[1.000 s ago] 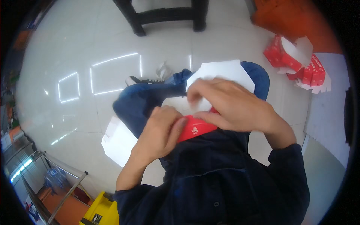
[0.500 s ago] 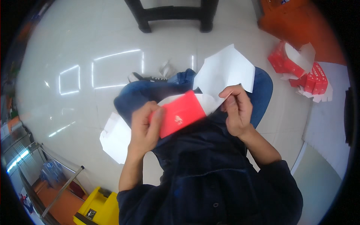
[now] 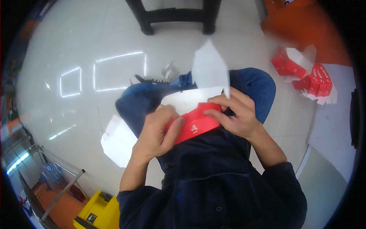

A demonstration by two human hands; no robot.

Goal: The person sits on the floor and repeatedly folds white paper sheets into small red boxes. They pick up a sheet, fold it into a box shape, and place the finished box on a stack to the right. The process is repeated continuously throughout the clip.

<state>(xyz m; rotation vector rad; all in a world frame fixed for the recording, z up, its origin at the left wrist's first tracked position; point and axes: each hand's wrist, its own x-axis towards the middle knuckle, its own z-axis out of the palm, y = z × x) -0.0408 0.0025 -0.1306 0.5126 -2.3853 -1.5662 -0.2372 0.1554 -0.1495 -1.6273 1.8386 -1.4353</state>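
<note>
Over my crossed legs I hold a partly folded cardboard box (image 3: pixel 190 129), red outside and white inside. My left hand (image 3: pixel 158 131) grips its left end, thumb on the red face and fingers behind. At the right end my right hand (image 3: pixel 236 114) pinches a corner, with the thumb against the red side and the index finger along the top edge. A large white flap (image 3: pixel 211 66) rises from behind the right hand and is slightly blurred. The fingers behind the cardboard are hidden. A flat white sheet of cardboard (image 3: pixel 119 141) lies left of my left forearm.
Several red-and-white folded boxes (image 3: pixel 314 82) lie on the floor at the right, beside a pale panel (image 3: pixel 335 114). A black stool (image 3: pixel 175 15) stands ahead. At lower left are a yellow bin (image 3: pixel 101 213) and a metal-framed rack (image 3: pixel 63 191).
My right hand has moved left onto the red side of the box. The white flap has swung left and looks narrower. The left hand has shifted slightly right.
</note>
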